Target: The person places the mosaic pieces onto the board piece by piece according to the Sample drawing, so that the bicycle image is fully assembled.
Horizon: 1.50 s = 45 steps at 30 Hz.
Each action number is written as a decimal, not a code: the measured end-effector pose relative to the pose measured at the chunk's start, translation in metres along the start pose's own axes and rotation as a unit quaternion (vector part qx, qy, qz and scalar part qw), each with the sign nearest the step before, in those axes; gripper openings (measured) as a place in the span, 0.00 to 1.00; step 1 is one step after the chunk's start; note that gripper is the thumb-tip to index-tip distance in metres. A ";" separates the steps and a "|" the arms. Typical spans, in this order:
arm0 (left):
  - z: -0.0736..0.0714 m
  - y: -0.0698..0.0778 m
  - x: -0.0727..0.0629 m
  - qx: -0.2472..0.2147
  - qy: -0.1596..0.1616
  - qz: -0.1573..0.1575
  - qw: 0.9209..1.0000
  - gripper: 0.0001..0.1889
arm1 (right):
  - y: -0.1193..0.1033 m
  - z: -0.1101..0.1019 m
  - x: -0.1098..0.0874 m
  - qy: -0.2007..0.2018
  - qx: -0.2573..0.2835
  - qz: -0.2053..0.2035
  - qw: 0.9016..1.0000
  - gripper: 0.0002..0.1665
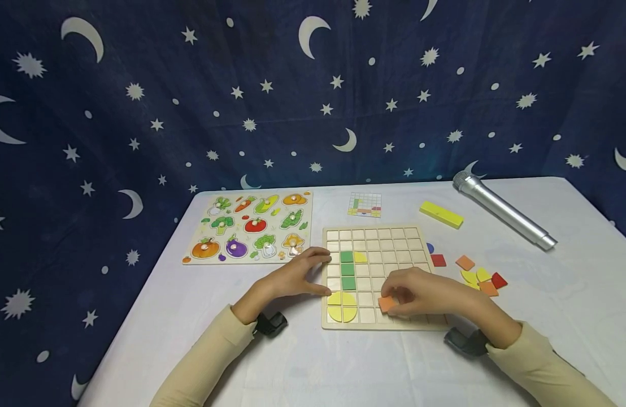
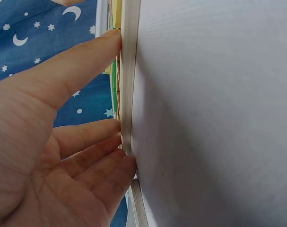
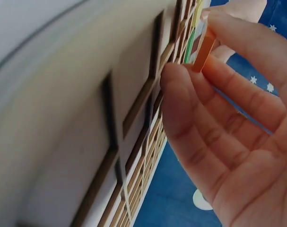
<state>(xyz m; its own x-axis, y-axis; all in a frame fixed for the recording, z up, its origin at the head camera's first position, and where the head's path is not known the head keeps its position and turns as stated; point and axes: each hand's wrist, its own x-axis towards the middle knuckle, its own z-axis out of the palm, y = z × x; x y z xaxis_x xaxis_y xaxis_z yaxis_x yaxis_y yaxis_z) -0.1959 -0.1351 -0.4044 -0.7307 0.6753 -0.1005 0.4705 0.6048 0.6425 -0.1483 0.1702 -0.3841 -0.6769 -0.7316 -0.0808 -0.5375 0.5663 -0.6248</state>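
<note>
A wooden grid board (image 1: 364, 326) lies on the table. My left hand (image 1: 292, 276) rests at its left edge, thumb and fingertips touching the rim with the fingers loosely extended; the left wrist view shows this contact. With thumb and fingers, my right hand (image 1: 420, 291) pinches an orange square tile (image 1: 386, 304) over the lower middle cells. In the right wrist view this orange tile (image 3: 204, 52) is tilted on edge, apart from the nearer cells. Three green squares (image 1: 347, 269) form a column on the board, a yellow piece (image 1: 361, 258) beside the top one. Yellow quarter pieces (image 1: 342, 307) make a circle at lower left.
Right of the board lie loose orange, yellow and red tiles (image 1: 465, 262), plus a partly hidden blue piece (image 1: 430, 248). Behind it are a pattern card (image 1: 365, 204) and a yellow block (image 1: 441, 215). A silver microphone (image 1: 506, 212) lies back right, a vegetable puzzle (image 1: 237, 261) back left.
</note>
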 end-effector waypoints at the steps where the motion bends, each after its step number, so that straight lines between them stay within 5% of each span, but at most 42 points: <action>1: 0.000 0.000 0.000 0.000 0.000 0.000 1.000 0.38 | -0.001 0.001 0.001 0.002 -0.002 0.001 1.000 0.10; 23: 0.000 0.000 0.000 0.005 0.002 0.002 1.000 0.38 | -0.017 0.021 0.021 0.075 -0.069 0.052 0.993 0.09; 45: -0.001 -0.001 0.001 0.000 0.001 -0.001 1.000 0.38 | -0.013 0.023 0.035 0.053 -0.017 0.034 0.998 0.08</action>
<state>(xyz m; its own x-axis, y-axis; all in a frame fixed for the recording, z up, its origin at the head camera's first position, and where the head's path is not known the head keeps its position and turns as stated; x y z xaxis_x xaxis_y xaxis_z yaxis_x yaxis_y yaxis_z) -0.1974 -0.1358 -0.4050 -0.7323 0.6735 -0.1008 0.4688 0.6058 0.6428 -0.1531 0.1288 -0.3964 -0.7613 -0.6472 -0.0389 -0.5031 0.6275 -0.5942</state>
